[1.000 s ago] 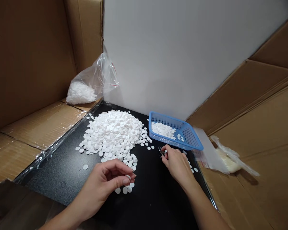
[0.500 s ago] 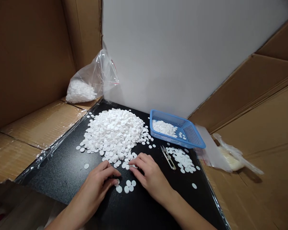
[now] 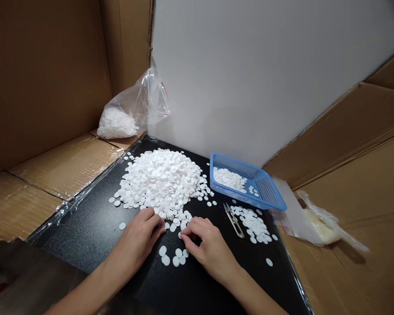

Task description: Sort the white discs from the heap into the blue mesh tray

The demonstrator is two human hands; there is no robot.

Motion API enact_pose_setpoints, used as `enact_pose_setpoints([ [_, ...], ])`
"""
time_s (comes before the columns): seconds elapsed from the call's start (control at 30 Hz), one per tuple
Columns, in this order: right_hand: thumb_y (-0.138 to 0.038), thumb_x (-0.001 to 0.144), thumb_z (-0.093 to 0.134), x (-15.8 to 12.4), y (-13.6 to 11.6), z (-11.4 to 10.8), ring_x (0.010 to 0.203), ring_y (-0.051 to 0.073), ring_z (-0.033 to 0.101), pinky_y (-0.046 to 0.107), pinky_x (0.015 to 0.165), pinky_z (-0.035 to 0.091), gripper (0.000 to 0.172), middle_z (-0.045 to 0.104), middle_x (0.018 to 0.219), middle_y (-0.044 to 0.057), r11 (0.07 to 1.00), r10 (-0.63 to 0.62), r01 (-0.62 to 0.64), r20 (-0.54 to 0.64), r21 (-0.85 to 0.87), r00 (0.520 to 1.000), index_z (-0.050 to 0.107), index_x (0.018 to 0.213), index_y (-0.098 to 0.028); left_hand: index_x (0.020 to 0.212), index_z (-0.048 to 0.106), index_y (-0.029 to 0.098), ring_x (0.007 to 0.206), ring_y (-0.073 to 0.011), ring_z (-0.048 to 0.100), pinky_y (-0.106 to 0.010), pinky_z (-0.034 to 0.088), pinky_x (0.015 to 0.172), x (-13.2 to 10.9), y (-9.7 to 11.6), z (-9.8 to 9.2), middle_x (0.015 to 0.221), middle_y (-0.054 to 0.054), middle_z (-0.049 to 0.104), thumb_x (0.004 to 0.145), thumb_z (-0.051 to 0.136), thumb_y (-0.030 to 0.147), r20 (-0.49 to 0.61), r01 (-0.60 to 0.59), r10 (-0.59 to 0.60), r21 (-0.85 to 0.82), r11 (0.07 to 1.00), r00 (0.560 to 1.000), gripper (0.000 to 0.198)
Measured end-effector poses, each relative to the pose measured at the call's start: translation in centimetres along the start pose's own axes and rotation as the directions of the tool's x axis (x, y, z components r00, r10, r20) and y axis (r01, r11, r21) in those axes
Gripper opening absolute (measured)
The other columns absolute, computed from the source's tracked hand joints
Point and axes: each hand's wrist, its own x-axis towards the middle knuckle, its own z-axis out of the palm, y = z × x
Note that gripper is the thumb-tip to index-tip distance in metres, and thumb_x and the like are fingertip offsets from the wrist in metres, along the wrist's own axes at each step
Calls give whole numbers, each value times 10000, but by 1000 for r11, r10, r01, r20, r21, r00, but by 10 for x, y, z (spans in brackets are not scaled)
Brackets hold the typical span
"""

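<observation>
A big heap of small white discs (image 3: 162, 179) lies on a black tabletop (image 3: 85, 232). My left hand (image 3: 138, 240) rests at the heap's near edge, its fingertips curled down onto the loose discs there. My right hand (image 3: 206, 247) lies beside it, thumb and forefinger pinched together on a white disc. Several loose discs (image 3: 174, 258) lie between my two hands. Small metal snips (image 3: 233, 220) lie on the table to the right of my right hand, untouched.
A blue mesh basket (image 3: 269, 192) holding white discs stands at the back right, with a small patch of discs (image 3: 254, 223) in front of it. A clear bag of discs (image 3: 128, 116) leans in the back corner. Cardboard walls stand on both sides. Another plastic bag (image 3: 325, 223) lies right.
My right hand let go of the snips near the basket and moved left to the heap's near edge. My left hand dropped from a raised pinch down onto the discs.
</observation>
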Motion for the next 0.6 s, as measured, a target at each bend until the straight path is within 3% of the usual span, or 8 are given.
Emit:
enact_pose_setpoints([
  [0.23,-111,879,565,-3,1,-11,758,165,596,320,779,391,172,628,793,-11,995,79,-82,66,52,995,577,737,-207,808,636,226,745,-188,598,-276,459,649,-4,-1,-1,817,-17,606,912,499,167,6,-29,29,-4,1000,1000,182],
  [0.33,-81,884,563,-5,2,-17,739,159,580,325,795,390,178,623,794,-15,998,59,-59,59,0,996,562,756,-206,842,663,229,760,-192,611,-275,467,661,-2,-3,-2,826,-25,619,933,468,181,7,-23,23,-14,1000,1000,220],
  [0.5,-80,891,612,-8,4,-25,784,174,579,312,766,401,164,636,858,1,996,-9,26,187,-89,982,596,796,-212,864,659,221,741,-183,613,-264,457,644,-3,-3,-7,840,-30,626,961,399,187,1,1,-1,-42,999,1000,280],
  [0.6,-112,928,596,-8,3,-25,798,179,599,319,775,409,142,657,873,8,996,-6,21,180,-82,984,613,833,-216,822,621,217,717,-174,594,-257,441,633,-4,-2,-7,817,-19,607,957,400,187,-17,10,-11,-38,999,1000,260],
])
